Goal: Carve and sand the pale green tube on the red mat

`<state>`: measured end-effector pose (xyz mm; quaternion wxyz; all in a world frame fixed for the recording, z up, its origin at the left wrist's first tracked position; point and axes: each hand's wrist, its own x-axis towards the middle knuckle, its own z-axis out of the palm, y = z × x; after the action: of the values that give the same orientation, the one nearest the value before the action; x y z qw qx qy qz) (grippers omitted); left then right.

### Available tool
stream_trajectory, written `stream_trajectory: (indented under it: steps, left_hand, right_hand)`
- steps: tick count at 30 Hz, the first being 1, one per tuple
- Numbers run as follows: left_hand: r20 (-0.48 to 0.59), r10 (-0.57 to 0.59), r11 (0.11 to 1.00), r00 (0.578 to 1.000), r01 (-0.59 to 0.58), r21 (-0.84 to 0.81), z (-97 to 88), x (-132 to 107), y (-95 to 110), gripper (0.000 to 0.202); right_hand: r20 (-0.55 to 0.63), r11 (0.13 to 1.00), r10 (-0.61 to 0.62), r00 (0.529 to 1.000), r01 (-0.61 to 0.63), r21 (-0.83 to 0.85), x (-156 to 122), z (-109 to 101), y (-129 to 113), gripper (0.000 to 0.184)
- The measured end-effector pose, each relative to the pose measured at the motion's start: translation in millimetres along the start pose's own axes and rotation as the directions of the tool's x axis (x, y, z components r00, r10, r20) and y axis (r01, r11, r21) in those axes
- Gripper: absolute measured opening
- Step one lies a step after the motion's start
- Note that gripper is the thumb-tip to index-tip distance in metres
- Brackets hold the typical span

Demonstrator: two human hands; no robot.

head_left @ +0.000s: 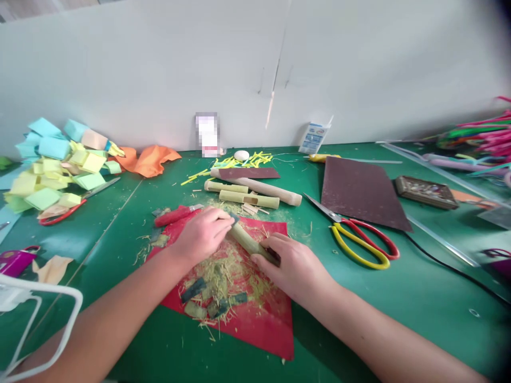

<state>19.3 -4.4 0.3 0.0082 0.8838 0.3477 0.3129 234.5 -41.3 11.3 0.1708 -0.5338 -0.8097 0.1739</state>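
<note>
- The left hand point(203, 234) is clenched round the upper end of a bamboo stick point(248, 240), and the right hand point(293, 266) grasps its lower end.
- The stick lies slanted over the red sheet point(255, 327), above a heap of shavings point(223, 276).
- Open green table point(399, 308) lies right of the sheet, edged by scissors point(361, 242) and a black cable point(447, 266).
- A red-handled knife point(175, 215) lies just beside the left hand.
- Fingers hide both stick ends, and whether the left hand also holds a blade cannot be told.
- A white wire frame point(40, 314) is cut off at lower left.
</note>
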Motion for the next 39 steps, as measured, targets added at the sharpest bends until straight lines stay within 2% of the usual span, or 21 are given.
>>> stream_trajectory:
  steps: [2,5,7,11,13,17,19,23,25,28,33,39]
  left_hand:
    - [-0.015,-0.016,1.0,1.0,0.016,0.024,0.8,0.4,1.3,0.02]
    - [0.048,0.041,0.999,0.998,-0.041,-0.002,3.1,0.3,13.0,0.02]
    - [0.068,0.069,0.997,0.995,-0.067,-0.033,3.3,-0.5,13.7,0.02]
    - [-0.047,0.0,1.0,0.999,0.0,-0.007,0.5,-0.8,-7.5,0.018]
    - [-0.08,-0.025,1.0,0.996,0.026,0.006,0.0,0.5,-10.6,0.017]
    - [0.052,0.024,0.999,0.998,-0.022,-0.047,2.2,4.1,8.4,0.018]
    - [0.08,0.047,0.997,0.996,-0.042,-0.062,2.7,4.6,13.1,0.018]
    - [-0.022,-0.025,0.999,0.999,0.025,-0.022,2.2,2.2,6.1,0.017]
    - [-0.019,-0.022,1.0,1.0,0.022,-0.007,2.5,0.9,5.9,0.016]
    - [0.04,0.047,0.999,0.998,-0.048,0.006,2.4,0.6,6.9,0.017]
    - [-0.066,-0.008,0.995,0.998,0.014,0.097,0.5,2.0,1.2,0.015]
    - [0.036,0.083,0.997,0.996,-0.083,-0.01,1.7,1.2,9.3,0.018]
  right_hand:
    - [-0.002,1.0,-0.005,1.0,0.005,0.003,0.3,0.0,-0.2,0.019]
    - [-0.005,1.0,-0.012,1.0,0.012,0.001,0.5,0.2,-0.3,0.019]
    - [-0.007,1.0,-0.012,1.0,0.012,-0.004,0.2,0.3,0.0,0.018]
    - [0.009,1.0,-0.003,1.0,0.003,-0.009,-0.9,0.5,1.4,0.019]
    - [0.01,1.0,0.0,1.0,0.0,-0.008,-1.2,1.0,1.9,0.02]
    - [-0.007,1.0,-0.013,1.0,0.013,0.002,-0.5,2.2,1.3,0.018]
    - [-0.01,1.0,-0.019,1.0,0.02,0.006,0.1,2.0,0.8,0.017]
    - [0.003,1.0,-0.007,1.0,0.007,-0.005,0.7,1.3,1.0,0.018]
    - [0.004,1.0,-0.008,1.0,0.008,-0.004,0.5,1.7,1.8,0.018]
    - [0.001,1.0,-0.02,1.0,0.02,0.007,0.2,2.3,2.5,0.018]
    - [0.003,1.0,-0.003,1.0,0.003,-0.002,0.7,1.7,1.1,0.018]
    - [-0.003,1.0,-0.017,1.0,0.017,0.01,0.8,1.4,1.7,0.017]
